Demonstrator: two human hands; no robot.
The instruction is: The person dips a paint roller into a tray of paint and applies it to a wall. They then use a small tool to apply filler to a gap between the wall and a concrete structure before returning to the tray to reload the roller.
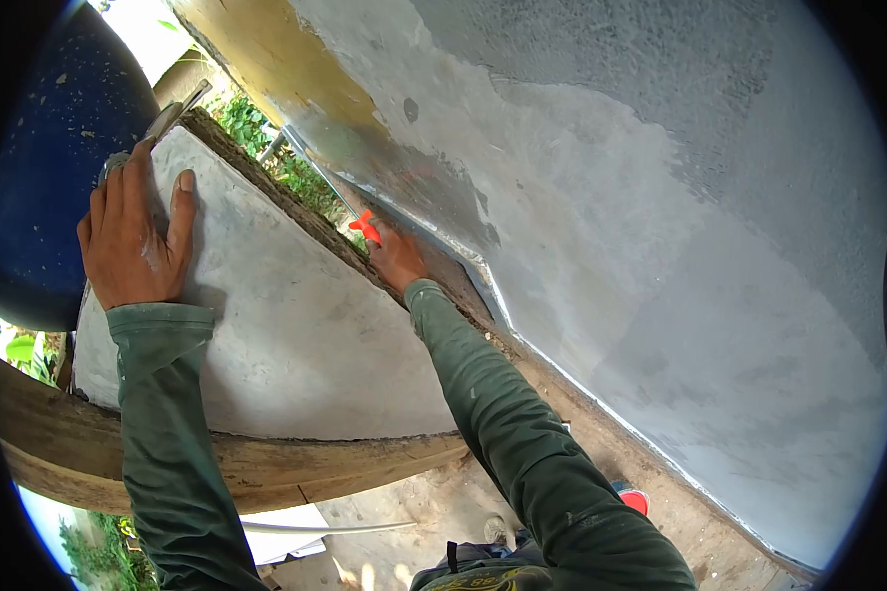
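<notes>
My left hand [136, 236] lies on a pale, plastered slab [296, 325], thumb stretched apart and fingertips at the slab's far left edge. A narrow metal piece [179, 110] sits at the slab's corner, just beyond those fingers. My right hand [396, 258] is closed around the orange handle [366, 226] of a tool with a long, thin metal shaft [323, 172]. That shaft points away from me, along the gap between the slab's rough edge and the grey wall [601, 256]. What kind of tool it is cannot be made out, and most of its handle is hidden in my grip.
A dark blue rounded tank [64, 167] stands beyond the slab on the left. A curved wooden beam [256, 468] runs along the slab's near side. Lower down are a red round container [635, 501] and a white sheet [286, 527]. Green plants [301, 182] show through the gap.
</notes>
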